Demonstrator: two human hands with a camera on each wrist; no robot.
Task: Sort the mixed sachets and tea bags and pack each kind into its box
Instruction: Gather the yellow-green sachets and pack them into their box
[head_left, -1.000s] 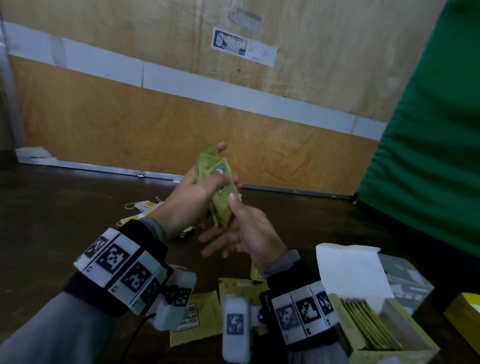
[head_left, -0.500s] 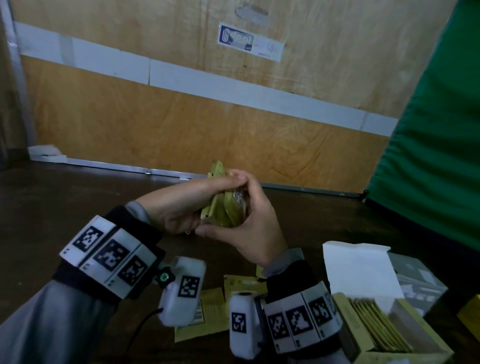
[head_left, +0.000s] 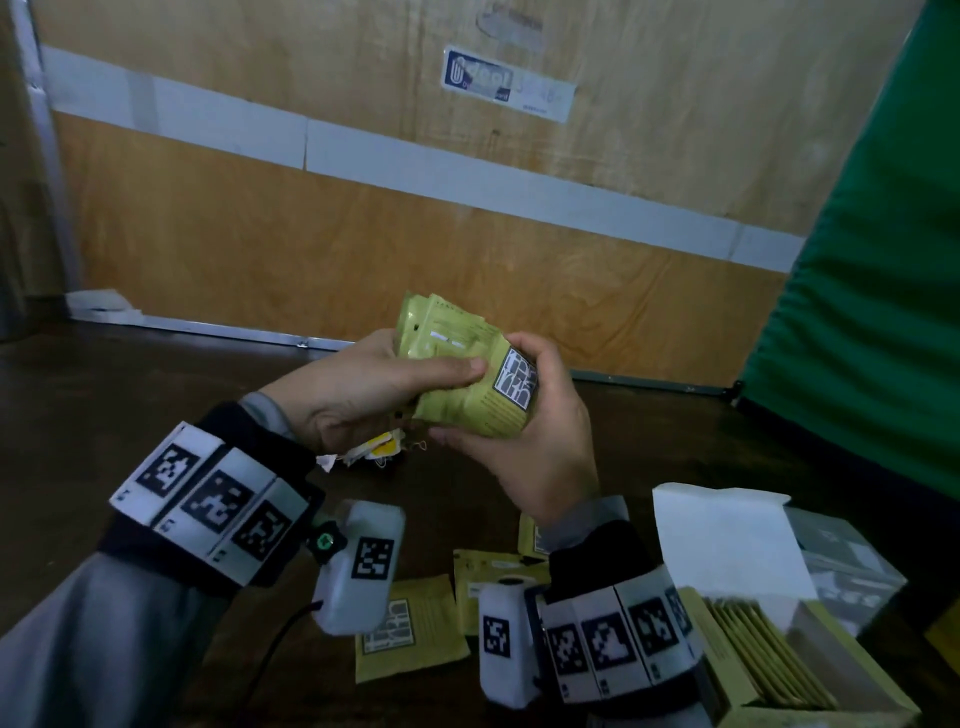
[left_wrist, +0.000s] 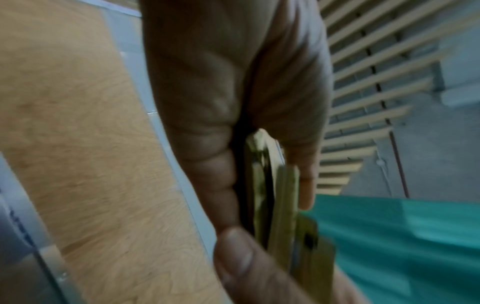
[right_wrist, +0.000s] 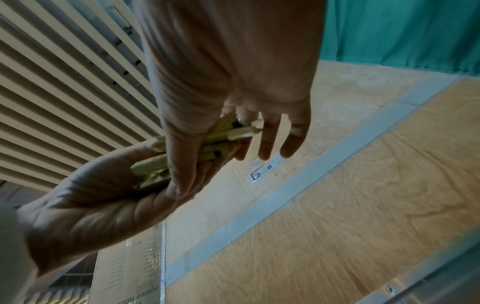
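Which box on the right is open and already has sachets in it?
The yellow-green box nearest the right wrist: white flap up, sachets inside. The grey box behind looks closed.

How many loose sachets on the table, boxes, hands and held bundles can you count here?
Loose sachets: 3
Boxes: 2, not counting a yellow sliver at the far right edge
Hands: 2
Held bundle: 1
Total: 8

plywood wall (head_left: 363, 249), green curtain (head_left: 883, 260), dark table (head_left: 130, 395)
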